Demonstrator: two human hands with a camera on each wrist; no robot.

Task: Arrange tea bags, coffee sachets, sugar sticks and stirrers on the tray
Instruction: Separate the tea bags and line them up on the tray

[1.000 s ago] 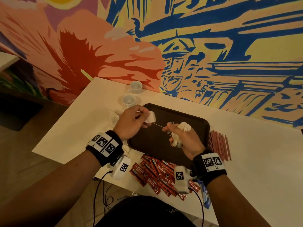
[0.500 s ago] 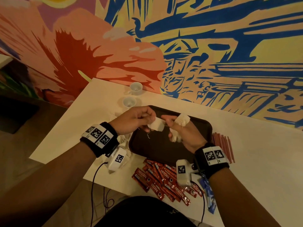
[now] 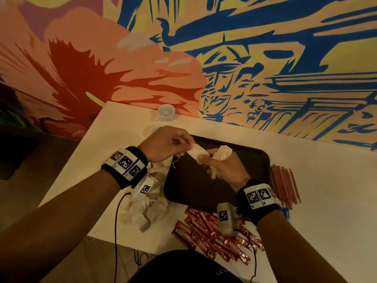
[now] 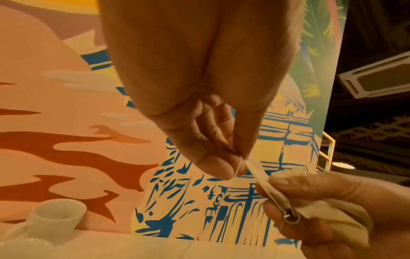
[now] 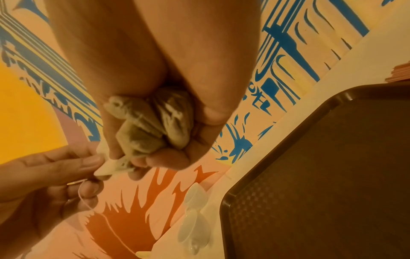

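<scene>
Above the dark brown plastic tray (image 3: 253,160), the left hand (image 3: 167,144) pinches 1 flat white paper tea bag (image 3: 196,151); the right hand (image 3: 226,166) pinches its other end, clutching several crumpled tea bags (image 5: 153,121).

The light on my feed is warm, amber and fairly dim, so everything takes a yellow-orange cast. From the head view, my forearms sink into shadow toward the lower corners, and the dark tray (image 3: 253,160) shows almost no detail. The wide lens bends the table (image 3: 318,180) edge and stretches the mural (image 3: 265,58) outward. In both wrist views my palms are soft, blurred masses close to the lens, and the white cup (image 4: 57,215) is slightly smeared.
</scene>
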